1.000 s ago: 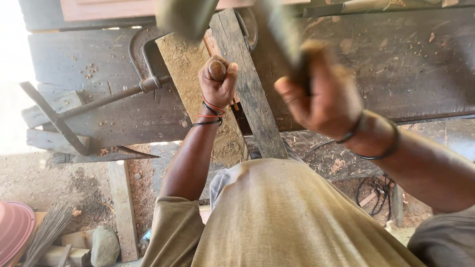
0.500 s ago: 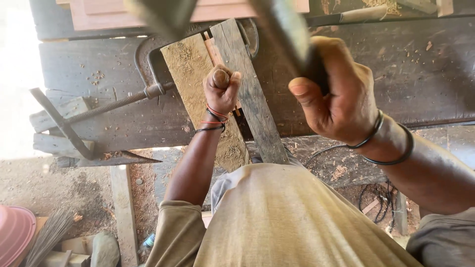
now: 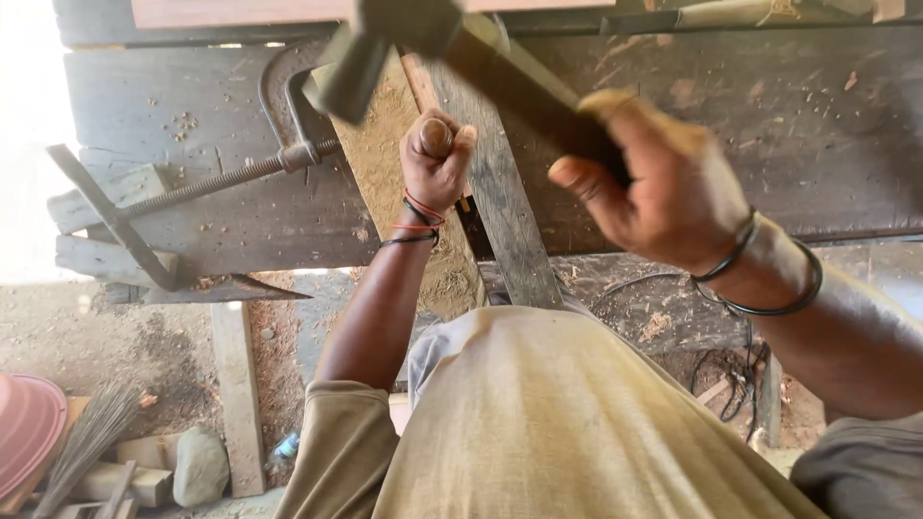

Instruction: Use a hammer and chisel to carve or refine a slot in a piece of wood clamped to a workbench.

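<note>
Head view: the right hand (image 3: 663,197) is raised, fingers wrapped around a hammer (image 3: 452,48) slanting up-left. The left hand (image 3: 435,159) grips a chisel handle (image 3: 436,137), standing upright on a plank (image 3: 500,211) near the bench's (image 3: 769,125) near edge.

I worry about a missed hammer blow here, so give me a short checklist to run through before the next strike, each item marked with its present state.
1. Left hand wrapped firmly round the chisel handle: ok, fist closed, handle top showing.
2. Right hand holding the hammer securely: ok, fingers closed round the shaft, though blurred.
3. Hammer head lined up over the handle top: cannot tell, the head is raised and blurred.
4. Angled plank held fast: cannot tell; a screw clamp sits on the workbench beside it, its grip point hidden.
5. Chisel edge seated on the wood: cannot tell, hidden under the fist.
6. Left fingers clear of the strike face: not ok, they sit right under the handle top.
</note>
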